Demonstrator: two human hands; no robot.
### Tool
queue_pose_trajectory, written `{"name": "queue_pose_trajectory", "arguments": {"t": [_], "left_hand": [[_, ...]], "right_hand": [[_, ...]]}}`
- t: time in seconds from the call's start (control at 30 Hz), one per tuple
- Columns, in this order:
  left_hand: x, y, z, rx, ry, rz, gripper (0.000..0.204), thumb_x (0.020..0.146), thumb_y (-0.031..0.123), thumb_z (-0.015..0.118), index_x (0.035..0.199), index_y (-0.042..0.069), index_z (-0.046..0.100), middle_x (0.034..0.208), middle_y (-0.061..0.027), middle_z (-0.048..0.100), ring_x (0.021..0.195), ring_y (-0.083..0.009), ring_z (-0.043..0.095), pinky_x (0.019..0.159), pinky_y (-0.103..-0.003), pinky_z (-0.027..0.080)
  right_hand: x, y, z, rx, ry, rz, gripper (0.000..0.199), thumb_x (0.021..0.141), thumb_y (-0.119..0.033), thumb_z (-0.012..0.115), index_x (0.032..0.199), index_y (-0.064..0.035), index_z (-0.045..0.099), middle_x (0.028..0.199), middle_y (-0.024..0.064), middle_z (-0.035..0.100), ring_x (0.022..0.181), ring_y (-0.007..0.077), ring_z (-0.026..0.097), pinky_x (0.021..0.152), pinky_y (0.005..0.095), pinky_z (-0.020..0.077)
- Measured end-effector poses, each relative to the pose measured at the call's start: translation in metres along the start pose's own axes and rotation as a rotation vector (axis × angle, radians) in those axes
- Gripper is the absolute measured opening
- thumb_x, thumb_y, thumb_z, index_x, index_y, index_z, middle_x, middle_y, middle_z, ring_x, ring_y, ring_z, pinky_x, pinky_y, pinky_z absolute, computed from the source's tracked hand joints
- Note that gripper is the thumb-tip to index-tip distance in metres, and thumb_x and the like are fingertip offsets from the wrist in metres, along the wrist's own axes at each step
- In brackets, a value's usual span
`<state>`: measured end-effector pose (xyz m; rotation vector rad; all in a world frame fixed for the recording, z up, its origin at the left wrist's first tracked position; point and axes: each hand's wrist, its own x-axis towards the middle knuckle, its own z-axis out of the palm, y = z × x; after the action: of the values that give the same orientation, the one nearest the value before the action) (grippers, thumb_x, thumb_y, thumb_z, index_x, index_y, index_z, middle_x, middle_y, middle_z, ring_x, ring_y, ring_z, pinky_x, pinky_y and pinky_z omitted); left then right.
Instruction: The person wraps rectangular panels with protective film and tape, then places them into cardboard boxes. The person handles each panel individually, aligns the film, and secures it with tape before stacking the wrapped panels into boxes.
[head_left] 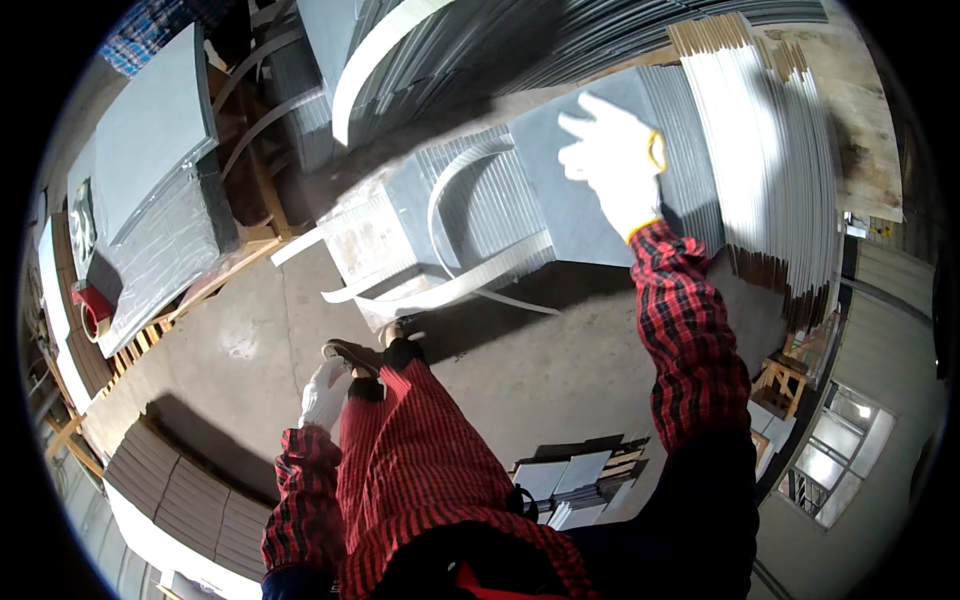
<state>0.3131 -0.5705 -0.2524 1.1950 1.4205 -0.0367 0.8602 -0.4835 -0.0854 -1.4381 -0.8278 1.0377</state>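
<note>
Up ahead, your right hand [612, 160] in its white work glove lies with fingers spread flat on the top grey flat sheet [580, 215] of the low stack of grey panels [480, 215], pressing on it rather than clamped around it. A loose white curved strip [450, 290] sags over the front of that stack, and tall upright grey boards [770, 150] lean just to the stack's right. Your left hand [325, 395], also gloved, hangs by your red-striped trouser leg [420, 470], well short of the stack above the concrete floor [250, 330]; whether it grips anything, I cannot tell.
</note>
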Motion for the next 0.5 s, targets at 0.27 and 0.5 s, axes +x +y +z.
{"name": "queue_pose_trajectory", "arguments": {"t": [0.27,0.5], "left_hand": [[-0.009,-0.003,0.004,0.052,-0.056,-0.042,0.053,0.086,0.033,0.065,0.130,0.004,0.059,0.118,-0.0167,0.069,0.111,-0.0282,0.066,0.095,-0.037,0.051],[-0.003,0.018,-0.010,0.113,-0.060,-0.010,0.052,0.086,0.031,0.065,0.129,0.004,0.060,0.118,-0.0178,0.069,0.109,-0.0283,0.066,0.094,-0.037,0.051]], "right_hand": [[-0.132,-0.019,-0.040,-0.583,-0.121,0.404,0.041,0.091,-0.006,0.058,0.131,0.0028,0.056,0.109,0.0146,0.068,0.073,0.0129,0.062,0.062,0.0277,0.0531],[-0.117,-0.105,-0.043,-0.886,-0.175,-0.057,0.029,0.092,-0.001,0.051,0.120,0.0009,0.059,0.129,0.0127,0.062,0.106,0.0209,0.064,0.087,0.0300,0.0527]]}}
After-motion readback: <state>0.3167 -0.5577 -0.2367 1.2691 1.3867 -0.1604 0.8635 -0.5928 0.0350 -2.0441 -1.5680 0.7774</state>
